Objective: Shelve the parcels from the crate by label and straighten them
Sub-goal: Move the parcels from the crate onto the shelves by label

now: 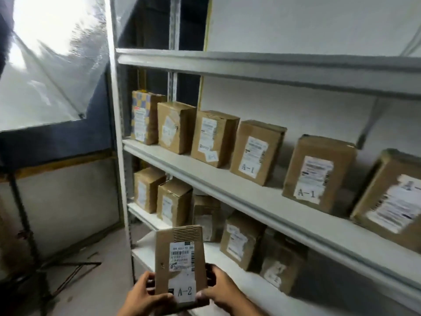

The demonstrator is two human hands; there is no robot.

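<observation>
I hold one A-2 parcel (180, 265) upright before the shelving (250, 185).

Six parcels line the A-1 shelf, five the shelf below; left hand (145, 295) and right hand (218, 290) fingers (210, 273) clamp the parcel's lower edges.

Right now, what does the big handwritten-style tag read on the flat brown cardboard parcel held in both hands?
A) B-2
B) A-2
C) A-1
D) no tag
B: the white sticker at the lower end of the flat brown cardboard parcel, gripped by the left hand and right hand, reads A-2.
</observation>
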